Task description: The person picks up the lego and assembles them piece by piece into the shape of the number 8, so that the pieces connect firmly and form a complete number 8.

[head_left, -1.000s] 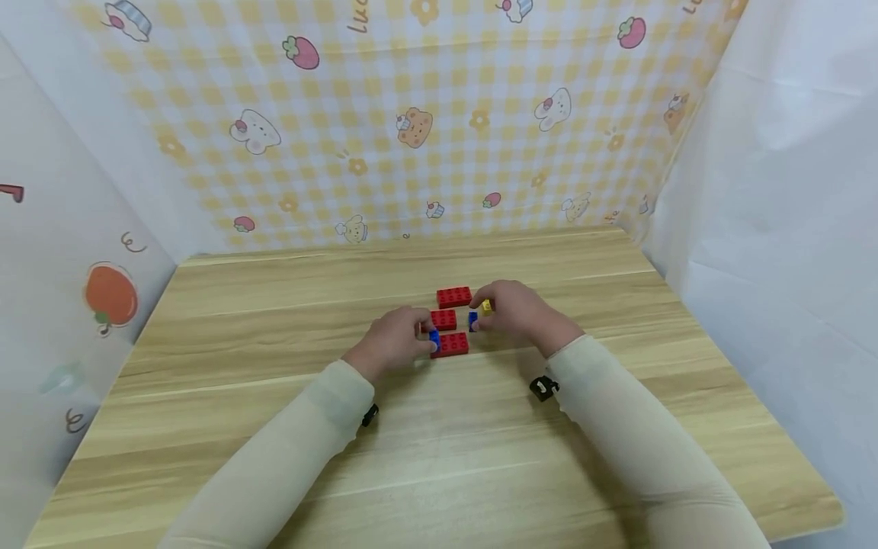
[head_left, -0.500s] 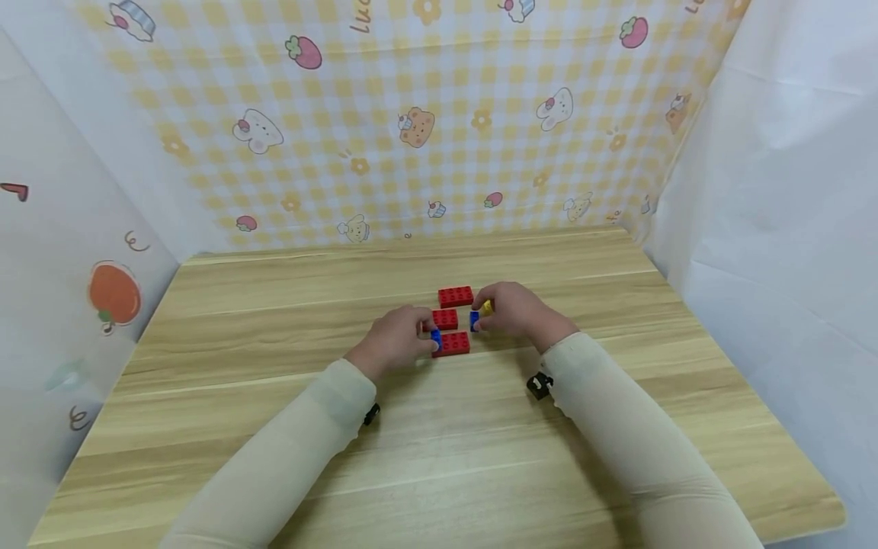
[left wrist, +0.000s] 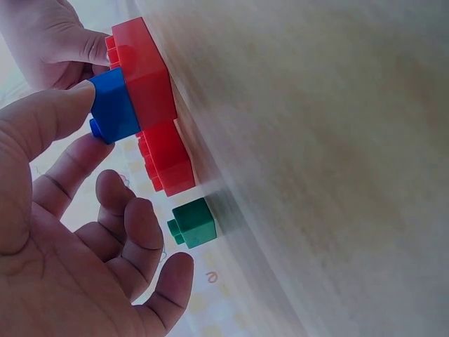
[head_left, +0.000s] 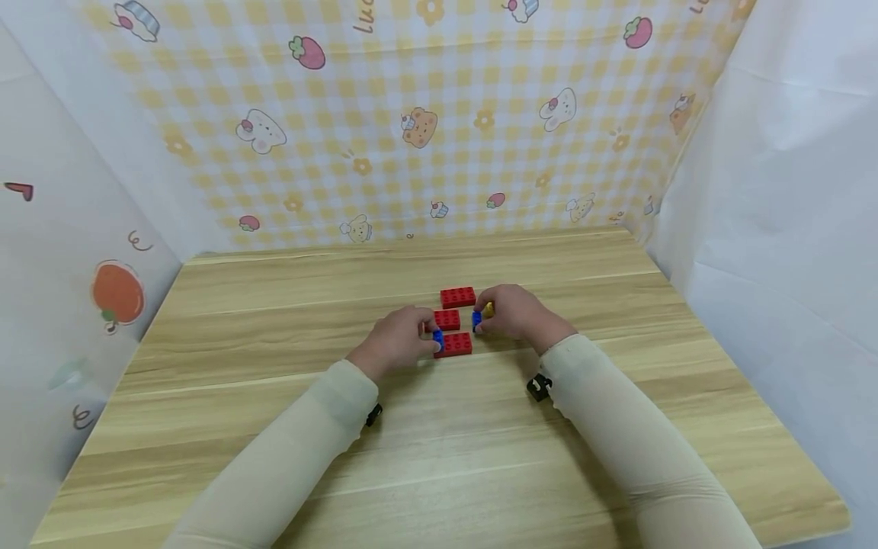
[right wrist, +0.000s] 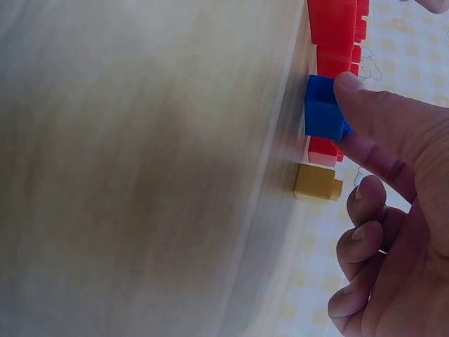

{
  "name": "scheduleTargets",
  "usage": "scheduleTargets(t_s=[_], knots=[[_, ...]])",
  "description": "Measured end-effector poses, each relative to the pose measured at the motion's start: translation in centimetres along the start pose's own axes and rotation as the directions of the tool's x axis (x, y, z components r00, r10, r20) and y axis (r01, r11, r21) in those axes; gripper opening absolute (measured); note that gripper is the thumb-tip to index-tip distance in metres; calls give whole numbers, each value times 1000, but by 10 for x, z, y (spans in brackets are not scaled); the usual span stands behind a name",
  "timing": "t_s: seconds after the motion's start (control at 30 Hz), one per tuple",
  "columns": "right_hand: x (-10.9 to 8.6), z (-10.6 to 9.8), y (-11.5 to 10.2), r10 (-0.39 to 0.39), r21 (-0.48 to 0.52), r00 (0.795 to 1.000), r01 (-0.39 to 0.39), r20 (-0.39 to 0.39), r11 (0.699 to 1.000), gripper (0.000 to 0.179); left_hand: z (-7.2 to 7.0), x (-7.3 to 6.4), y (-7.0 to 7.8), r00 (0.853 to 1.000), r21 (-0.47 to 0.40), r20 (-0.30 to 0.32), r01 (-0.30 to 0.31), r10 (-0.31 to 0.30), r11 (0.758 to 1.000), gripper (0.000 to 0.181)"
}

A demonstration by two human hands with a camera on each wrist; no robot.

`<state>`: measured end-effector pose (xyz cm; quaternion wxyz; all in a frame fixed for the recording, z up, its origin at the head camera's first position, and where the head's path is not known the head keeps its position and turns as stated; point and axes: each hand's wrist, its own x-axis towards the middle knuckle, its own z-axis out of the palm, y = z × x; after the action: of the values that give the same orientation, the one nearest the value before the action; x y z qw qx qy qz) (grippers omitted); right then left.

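Observation:
My left hand (head_left: pixel 394 339) pinches a small blue brick (head_left: pixel 437 341) between thumb and index finger. That brick is at the left end of the nearest red brick (head_left: pixel 457 345); I cannot tell whether it is pressed down. Thumb and index finger of my right hand (head_left: pixel 517 314) pinch a second blue brick (right wrist: pixel 324 109), right of the red bricks. In the right wrist view it appears a little off the table. Just beyond it is a small yellow brick (right wrist: pixel 315 182), partly covered by the hand in the head view.
Two more eight-stud red bricks, a middle one (head_left: pixel 449 319) and a far one (head_left: pixel 458 297), lie behind the nearest one. A small green brick (left wrist: pixel 195 223) shows in the left wrist view; the left hand hides it from the head camera. Patterned cloth (head_left: pixel 411 175) hangs behind the table.
The right thumb and index finger have closed on the second blue brick, which now looks slightly tilted. My left hand stays in place with its blue brick.

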<state>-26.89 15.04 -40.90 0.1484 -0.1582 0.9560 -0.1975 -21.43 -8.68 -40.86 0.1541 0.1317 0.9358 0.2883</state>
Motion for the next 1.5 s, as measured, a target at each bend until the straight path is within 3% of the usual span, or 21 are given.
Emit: scheduleTargets(t_s=[0.73, 1.5], knots=[[-10, -8, -2, -53, 25, 998, 54, -25, 998, 29, -1, 0, 1, 1000, 2, 7, 3, -3, 1000, 16], [-22, -4, -13, -146, 78, 989, 144, 19, 987, 27, -1, 1, 0, 1000, -15, 17, 26, -25, 1000, 15]])
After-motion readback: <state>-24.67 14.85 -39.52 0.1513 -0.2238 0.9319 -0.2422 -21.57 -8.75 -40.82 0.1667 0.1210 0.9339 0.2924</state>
